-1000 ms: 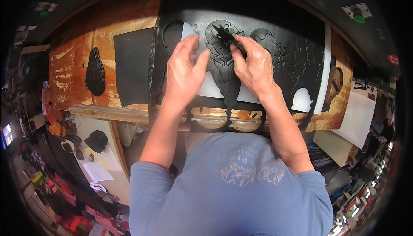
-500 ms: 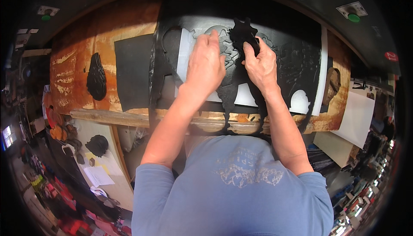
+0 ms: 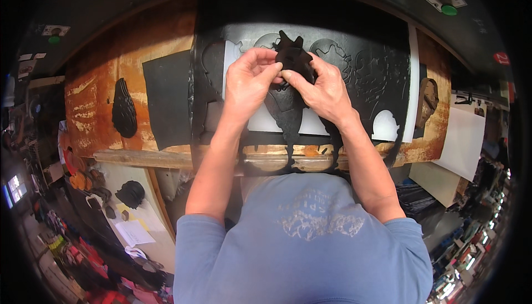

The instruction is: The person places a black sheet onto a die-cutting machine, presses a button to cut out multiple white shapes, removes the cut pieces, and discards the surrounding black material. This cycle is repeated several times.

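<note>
Both my hands meet over the work table around black cut pieces with notched, pointed edges (image 3: pixel 293 60). My left hand (image 3: pixel 248 82) pinches their left edge between thumb and fingers. Around the right side closes my right hand (image 3: pixel 327 91), its thumb lying across the lower edge. Beneath them a large black sheet (image 3: pixel 385 74), marked with cut outlines and open holes, lies on a white board (image 3: pixel 313 122). Narrow strips of that sheet hang over the table's front edge. How many pieces I hold is hard to tell.
Left of the sheet lie a dark grey rectangular sheet (image 3: pixel 169 99) and a black sole-shaped stack (image 3: pixel 124 110). A curved brown-rimmed form (image 3: pixel 426 102) rests at the right end. Green buttons (image 3: pixel 449 10) sit on the dark machine beam overhead. Papers (image 3: pixel 134 232) lie on a side table, lower left.
My right hand has brought the black pieces left and slightly down. My left hand, earlier over the sheet apart from them, now grips their left edge.
</note>
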A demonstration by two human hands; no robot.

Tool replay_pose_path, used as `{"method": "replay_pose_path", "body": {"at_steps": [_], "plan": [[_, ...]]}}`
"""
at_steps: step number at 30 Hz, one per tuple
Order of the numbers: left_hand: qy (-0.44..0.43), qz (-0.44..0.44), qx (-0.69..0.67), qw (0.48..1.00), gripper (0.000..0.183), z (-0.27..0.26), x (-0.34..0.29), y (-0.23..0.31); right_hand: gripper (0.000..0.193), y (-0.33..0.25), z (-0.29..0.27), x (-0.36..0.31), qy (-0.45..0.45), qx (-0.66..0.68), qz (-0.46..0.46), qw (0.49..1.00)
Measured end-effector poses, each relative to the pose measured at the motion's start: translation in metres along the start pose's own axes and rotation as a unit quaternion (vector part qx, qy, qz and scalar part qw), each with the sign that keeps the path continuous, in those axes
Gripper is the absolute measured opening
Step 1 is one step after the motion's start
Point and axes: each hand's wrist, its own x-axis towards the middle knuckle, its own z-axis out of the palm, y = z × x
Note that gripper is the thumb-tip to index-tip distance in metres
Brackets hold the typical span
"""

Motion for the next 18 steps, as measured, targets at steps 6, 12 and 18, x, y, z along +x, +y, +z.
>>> {"method": "replay_pose_path", "body": {"at_steps": [6, 12, 18], "plan": [[0.085, 0.136, 0.224, 0.961, 0.027, 0.004, -0.016, -0.006, 0.02, -0.013, 0.004, -0.002, 0.087, -0.021, -0.02, 0.996], [0.082, 0.09, 0.37, 0.921, 0.049, -0.017, -0.056, 0.014, 0.027, -0.015, -0.015, 0.002, 0.119, -0.269, -0.138, 0.946], [0.086, -0.088, 0.139, 0.983, 0.058, -0.04, -0.028, 0.028, 0.043, -0.008, 0.018, 0.004, 0.069, -0.312, -0.129, 0.939]]}}
